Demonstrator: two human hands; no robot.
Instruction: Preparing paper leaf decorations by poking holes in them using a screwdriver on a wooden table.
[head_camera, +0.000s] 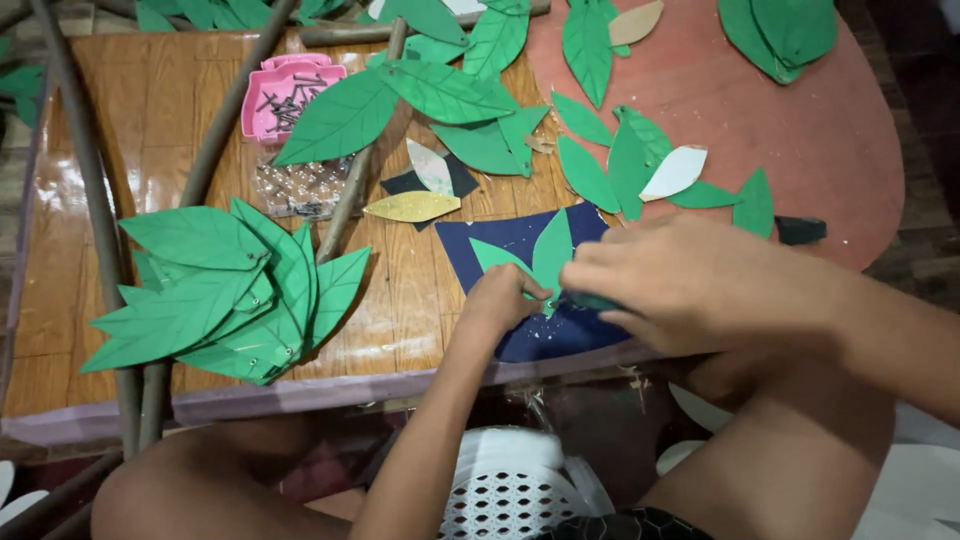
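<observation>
My left hand (503, 296) pinches the base of the green paper leaves (540, 255) lying on the dark blue sheet (520, 290). My right hand (690, 280) curls over their lower end, gripping there. More leaf clusters (225, 290) sit left on the wooden table (410, 290).

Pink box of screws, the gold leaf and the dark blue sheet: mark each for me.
pink box (262, 97): head view, on its left rim.
gold leaf (412, 207): head view, middle of the blade.
dark blue sheet (505, 238): head view, bare upper part, above the hands.
</observation>
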